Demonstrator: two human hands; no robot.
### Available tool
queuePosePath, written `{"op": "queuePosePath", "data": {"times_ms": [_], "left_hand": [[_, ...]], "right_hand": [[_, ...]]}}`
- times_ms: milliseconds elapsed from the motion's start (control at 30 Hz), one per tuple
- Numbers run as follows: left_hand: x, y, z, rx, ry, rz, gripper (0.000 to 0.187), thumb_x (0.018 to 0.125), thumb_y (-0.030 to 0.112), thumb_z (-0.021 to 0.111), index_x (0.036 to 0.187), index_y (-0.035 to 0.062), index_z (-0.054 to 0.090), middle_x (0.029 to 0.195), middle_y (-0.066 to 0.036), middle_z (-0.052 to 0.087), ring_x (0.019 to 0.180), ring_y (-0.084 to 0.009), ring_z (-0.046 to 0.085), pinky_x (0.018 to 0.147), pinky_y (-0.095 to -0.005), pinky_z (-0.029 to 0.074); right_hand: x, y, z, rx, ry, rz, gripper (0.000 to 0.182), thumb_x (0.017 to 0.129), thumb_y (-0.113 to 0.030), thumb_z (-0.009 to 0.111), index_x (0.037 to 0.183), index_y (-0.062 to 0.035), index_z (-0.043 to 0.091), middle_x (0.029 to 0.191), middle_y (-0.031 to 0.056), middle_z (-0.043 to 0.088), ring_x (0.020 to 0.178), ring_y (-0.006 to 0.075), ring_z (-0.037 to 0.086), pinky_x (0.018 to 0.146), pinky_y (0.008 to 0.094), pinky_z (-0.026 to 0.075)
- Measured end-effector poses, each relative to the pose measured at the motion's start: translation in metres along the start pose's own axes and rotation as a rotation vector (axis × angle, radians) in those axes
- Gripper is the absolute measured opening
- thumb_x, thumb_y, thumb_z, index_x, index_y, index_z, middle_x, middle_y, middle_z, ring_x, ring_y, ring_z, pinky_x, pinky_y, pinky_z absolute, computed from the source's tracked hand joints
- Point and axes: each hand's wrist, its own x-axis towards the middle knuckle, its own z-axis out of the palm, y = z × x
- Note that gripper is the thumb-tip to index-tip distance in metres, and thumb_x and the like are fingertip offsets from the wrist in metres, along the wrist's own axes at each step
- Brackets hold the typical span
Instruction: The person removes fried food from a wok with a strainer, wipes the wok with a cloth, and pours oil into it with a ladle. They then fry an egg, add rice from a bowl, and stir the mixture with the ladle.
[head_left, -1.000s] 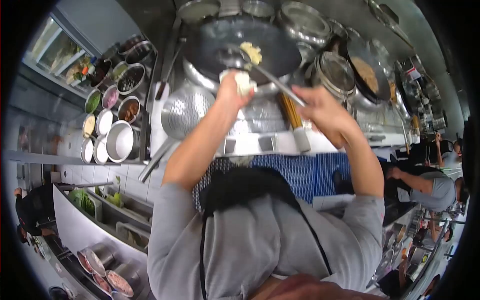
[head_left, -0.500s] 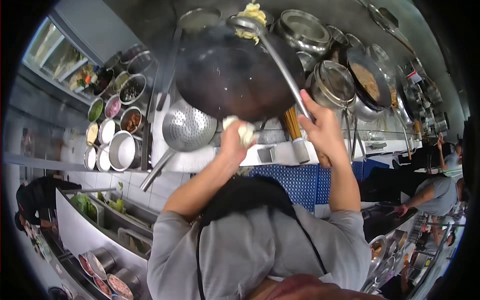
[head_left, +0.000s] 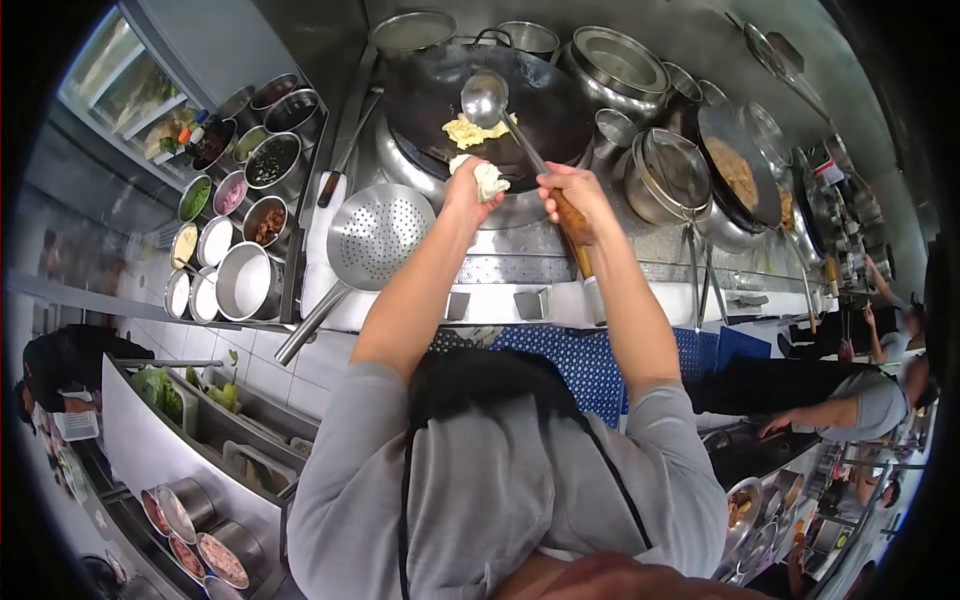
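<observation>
My left hand [head_left: 462,198] is closed on a folded white cloth [head_left: 490,184] at the near edge of a dark wok [head_left: 420,98]; how it grips the rim under the cloth is hidden. The wok sits over the burner. Yellow cooked egg [head_left: 466,132] lies in the wok towards the near side. My right hand [head_left: 582,192] is wrapped round the handle of a steel ladle [head_left: 486,96], whose wooden end slants down below the hand. The ladle's bowl is over the wok, just beyond the egg.
A perforated strainer [head_left: 380,235] lies left of the wok, near several containers of ingredients [head_left: 272,160]. A bamboo brush [head_left: 590,290] lies below my right hand. Stacked pots [head_left: 620,65] and a second wok [head_left: 735,165] stand to the right. Co-workers [head_left: 850,405] are at both sides.
The wok has come down from a raised tilt onto the burner. The egg has moved from beyond the far rim into the wok. My right hand and the ladle have moved left.
</observation>
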Motion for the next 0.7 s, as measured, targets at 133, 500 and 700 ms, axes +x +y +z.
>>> {"op": "queuePosePath", "data": {"times_ms": [133,500,700], "left_hand": [[0.009,0.001,-0.009,0.031,-0.009,-0.025,0.015,0.081,0.025,0.058,0.087,0.0119,0.057,0.077,-0.005,0.061,0.066,-0.0232,0.062,0.051,-0.0382,0.051],[0.003,0.006,-0.011,0.191,-0.009,-0.081,0.026,0.079,0.038,0.06,0.092,0.0156,0.06,0.085,-0.005,0.064,0.077,-0.0244,0.063,0.067,-0.0422,0.052],[-0.004,0.008,-0.01,0.225,0.011,-0.08,0.026,0.079,0.038,0.061,0.091,0.0148,0.059,0.082,-0.005,0.063,0.076,-0.0241,0.064,0.066,-0.0418,0.054]], "right_hand": [[-0.011,0.008,-0.007,0.04,0.015,0.018,0.064,0.085,-0.006,0.061,0.14,0.0046,0.03,0.064,0.0036,0.057,0.045,0.0098,0.05,0.038,0.0244,0.04],[0.007,0.018,-0.032,0.135,0.095,0.017,0.063,0.086,-0.009,0.061,0.141,0.0012,0.031,0.064,0.0035,0.056,0.046,0.0111,0.051,0.039,0.0257,0.043],[0.009,0.023,-0.023,-0.09,-0.016,-0.029,0.063,0.086,-0.009,0.061,0.141,-0.0004,0.032,0.065,0.0036,0.057,0.045,0.0117,0.052,0.038,0.0263,0.042]]}}
